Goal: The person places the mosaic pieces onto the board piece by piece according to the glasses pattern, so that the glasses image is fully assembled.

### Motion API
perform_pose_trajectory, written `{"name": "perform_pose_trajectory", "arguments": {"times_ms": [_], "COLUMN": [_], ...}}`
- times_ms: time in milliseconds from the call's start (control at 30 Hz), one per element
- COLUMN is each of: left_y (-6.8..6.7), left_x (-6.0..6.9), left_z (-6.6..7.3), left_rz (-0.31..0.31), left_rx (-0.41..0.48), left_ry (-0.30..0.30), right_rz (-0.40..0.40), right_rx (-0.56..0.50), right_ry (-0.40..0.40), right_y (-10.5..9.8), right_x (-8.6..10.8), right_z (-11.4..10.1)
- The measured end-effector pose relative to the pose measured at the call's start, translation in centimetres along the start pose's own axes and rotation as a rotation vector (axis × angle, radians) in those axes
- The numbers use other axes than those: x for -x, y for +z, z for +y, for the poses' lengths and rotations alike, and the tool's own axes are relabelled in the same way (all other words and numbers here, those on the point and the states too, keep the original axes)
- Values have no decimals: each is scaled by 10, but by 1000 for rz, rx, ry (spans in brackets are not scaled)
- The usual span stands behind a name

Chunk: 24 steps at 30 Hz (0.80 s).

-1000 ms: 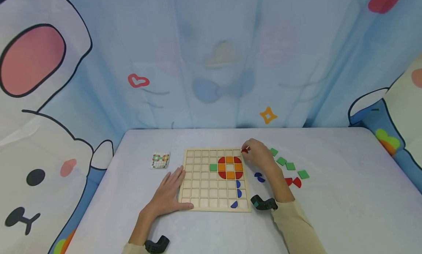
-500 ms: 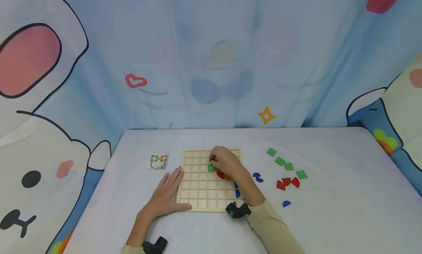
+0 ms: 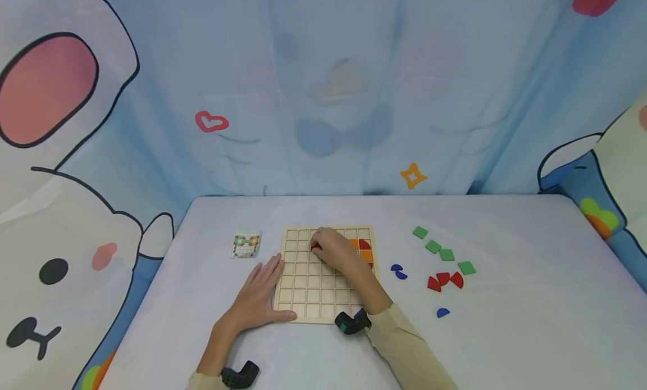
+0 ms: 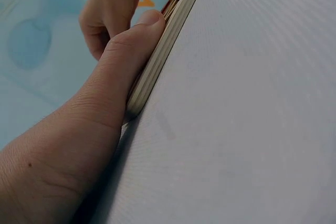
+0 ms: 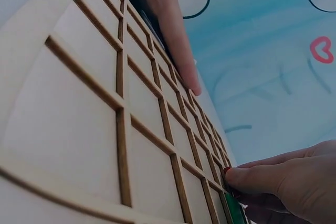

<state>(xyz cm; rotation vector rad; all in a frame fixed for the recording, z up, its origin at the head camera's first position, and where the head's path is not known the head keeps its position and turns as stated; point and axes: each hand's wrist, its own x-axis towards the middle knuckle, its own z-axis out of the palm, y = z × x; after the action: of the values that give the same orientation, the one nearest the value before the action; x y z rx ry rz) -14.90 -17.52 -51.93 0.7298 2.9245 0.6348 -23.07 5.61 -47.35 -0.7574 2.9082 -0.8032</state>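
Observation:
A wooden grid board [image 3: 299, 295] lies on the table. My left hand [image 3: 259, 297] rests along its left side, fingers straight, with the thumb on the near edge. Over the upper middle of the board, my right hand [image 3: 333, 249] pinches a small red tile [image 5: 227, 170] between thumb and fingers. Just beside that tile a green square tile [image 5: 235, 208] sits in the grid, in the right wrist view. Orange tiles [image 3: 366, 256] and a red quarter-circle tile [image 3: 364, 244] show in cells at the upper right. My right hand and forearm cover other set tiles.
Right of the board lie loose green tiles [image 3: 447, 255], red quarter-circle tiles [image 3: 442, 279] and blue half-circle tiles [image 3: 401, 275]. Another blue half-circle tile [image 3: 442, 312] lies nearer. A small pattern card [image 3: 245, 245] is left of the board. A curtain [image 3: 323, 98] hangs behind the table.
My right hand has moved left from the board's upper right edge to its upper middle, carrying the red tile. My left hand has stayed at the board's left side.

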Motion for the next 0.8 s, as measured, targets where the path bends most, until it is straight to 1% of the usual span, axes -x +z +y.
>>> {"name": "perform_pose_trajectory", "arguments": {"times_ms": [100,233,400,567,700,800], "left_y": [1,1,1,-1,-3,-3], "left_x": [0,0,0,1,1,0], "left_z": [-1,-2,-1,1,2,1], "left_rz": [4,5,-29,-25,-37,-45], "left_rx": [-11,-23,-16,-14,-19,-29], "left_ry": [6,10,-15,-13,-17,-22], "right_rz": [19,64,88,87,70,47], "right_rx": [0,27,54,76,89,129], "right_ry": [-14,-26,-46,-91,-78,-57], "right_y": [2,4,6,7,7,7], "right_x": [1,2,3,3,5,7], "right_z": [0,0,0,1,-1,-4]}}
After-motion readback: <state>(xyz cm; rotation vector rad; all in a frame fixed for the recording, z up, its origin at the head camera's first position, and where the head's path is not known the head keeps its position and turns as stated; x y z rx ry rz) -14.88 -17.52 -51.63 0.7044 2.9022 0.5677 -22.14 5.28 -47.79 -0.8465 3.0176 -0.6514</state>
